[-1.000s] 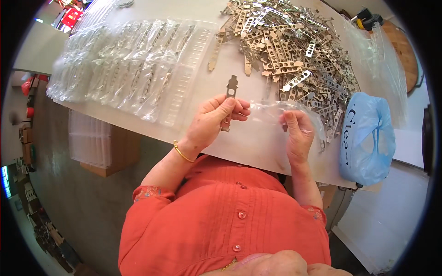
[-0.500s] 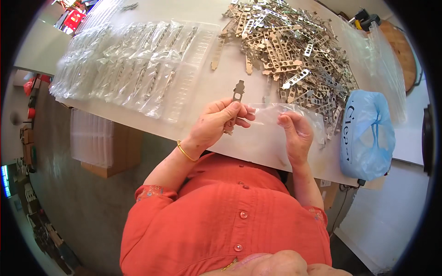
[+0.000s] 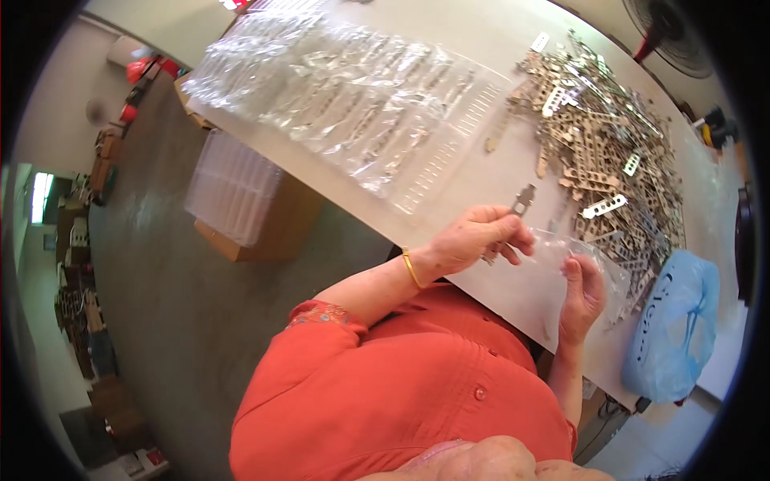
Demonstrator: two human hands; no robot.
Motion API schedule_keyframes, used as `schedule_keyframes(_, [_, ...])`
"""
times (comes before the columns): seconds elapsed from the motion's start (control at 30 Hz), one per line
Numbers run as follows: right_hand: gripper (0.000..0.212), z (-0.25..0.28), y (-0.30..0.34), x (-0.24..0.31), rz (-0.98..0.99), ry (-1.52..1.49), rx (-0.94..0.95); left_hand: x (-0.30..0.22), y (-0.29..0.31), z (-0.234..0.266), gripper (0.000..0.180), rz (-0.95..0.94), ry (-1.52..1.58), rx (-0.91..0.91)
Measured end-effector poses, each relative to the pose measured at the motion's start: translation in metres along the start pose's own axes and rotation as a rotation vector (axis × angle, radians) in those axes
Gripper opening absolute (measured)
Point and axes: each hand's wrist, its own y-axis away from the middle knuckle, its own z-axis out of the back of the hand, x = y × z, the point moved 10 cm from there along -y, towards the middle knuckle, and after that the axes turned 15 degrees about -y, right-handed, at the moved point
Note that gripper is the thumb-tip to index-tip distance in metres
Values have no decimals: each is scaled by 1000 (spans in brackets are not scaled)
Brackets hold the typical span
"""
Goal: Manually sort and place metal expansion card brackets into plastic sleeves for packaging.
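Observation:
My left hand (image 3: 478,240) is closed on a slim metal bracket (image 3: 524,198), whose notched upper end sticks out above the thumb and whose lower end shows under the fingers. A small clear plastic bag (image 3: 552,244) stretches between both hands. Its right side is pinched in my right hand (image 3: 581,297), thumb against fingers. Whether the left fingertips also grip the bag I cannot tell. Past the hands, a big heap of loose metal brackets (image 3: 613,160) covers the table's right side. To the left lies a clear ribbed tray (image 3: 465,120) with rows of bagged brackets (image 3: 353,112) on it.
The white table's (image 3: 497,297) near edge runs by my waist. A tied blue plastic bag (image 3: 670,337) sits at its right corner. Clear trays (image 3: 233,188) rest on a cardboard box (image 3: 277,224) below the left side. A fan (image 3: 666,36) stands at the far right.
The whole view has swung left, so the table and hands appear farther right and tilted. Both hands keep their grips on the bracket and the bag.

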Motion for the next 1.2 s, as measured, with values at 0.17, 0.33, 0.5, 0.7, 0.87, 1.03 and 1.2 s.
schedule_keyframes(0.17, [11,-13,-2,-4,-45,13,36,-8,5,-1,31,-21,53,38])
schedule_keyframes(0.33, [13,-10,-5,-7,-59,-43,1,-9,5,2,32,23,57,41])
schedule_keyframes(0.5, [16,-17,-6,-10,-97,-15,39,-10,4,0,33,-21,15,77])
schedule_keyframes(0.7, [15,-23,-4,-3,-117,45,45,-7,4,-6,36,31,-25,117])
schedule_keyframes(0.87, [16,-24,-12,-3,-94,-4,48,5,3,4,32,55,-96,61])
schedule_keyframes(1.03, [17,-26,-10,-12,-139,-78,54,-6,8,-3,35,74,-114,91])
schedule_keyframes(1.2, [17,-27,-8,-10,-176,-205,5,-13,7,-7,33,31,-226,29])
